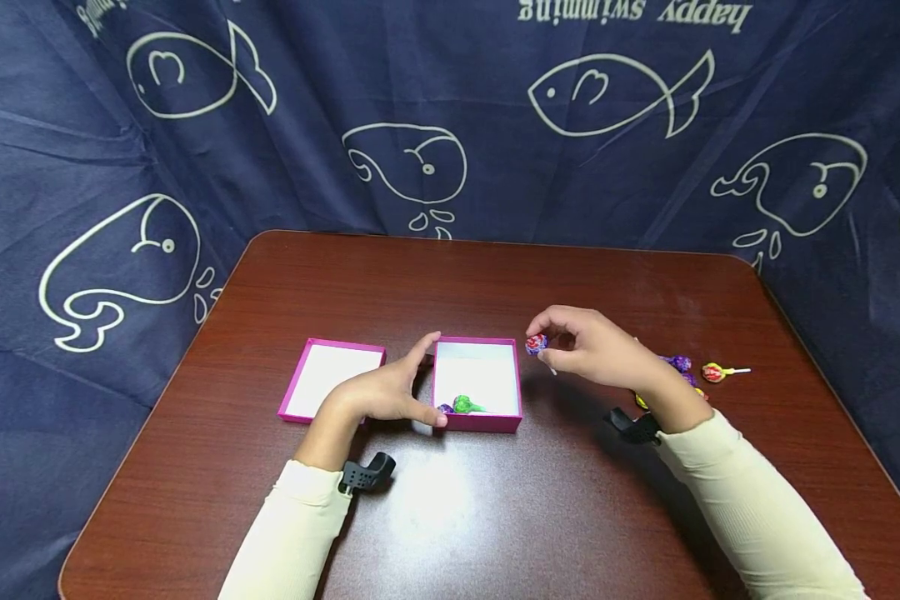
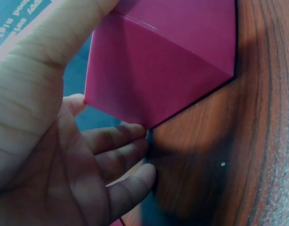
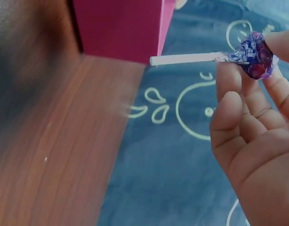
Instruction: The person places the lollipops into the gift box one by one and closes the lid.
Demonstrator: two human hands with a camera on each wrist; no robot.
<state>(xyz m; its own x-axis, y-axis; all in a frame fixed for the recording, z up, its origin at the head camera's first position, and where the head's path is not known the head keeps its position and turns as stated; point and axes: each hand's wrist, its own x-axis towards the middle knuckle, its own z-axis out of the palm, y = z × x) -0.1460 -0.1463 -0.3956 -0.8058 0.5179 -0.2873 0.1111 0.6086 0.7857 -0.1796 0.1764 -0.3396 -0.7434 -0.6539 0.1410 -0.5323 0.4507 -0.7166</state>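
Note:
My right hand (image 1: 596,346) pinches a lollipop (image 1: 536,343) in a red-and-purple wrapper, just right of the box and apart from it. In the right wrist view the white stick of this lollipop (image 3: 257,59) points toward the box. A pink square box (image 1: 480,423) with a white inside stands at the table's middle. My left hand (image 1: 386,390) spans its left side, thumb at the front corner and index finger at the back one. Inside, along the front wall, lie a green lollipop (image 1: 463,405) and a purple one (image 1: 446,408), partly hidden.
A pink-rimmed lid (image 1: 330,379) lies white side up left of the box, partly behind my left hand. Right of my right wrist lie a red-and-yellow lollipop (image 1: 714,372) and several others, among them a purple one (image 1: 678,363). A dark blue curtain (image 1: 495,192) hangs behind the wooden table (image 1: 450,283).

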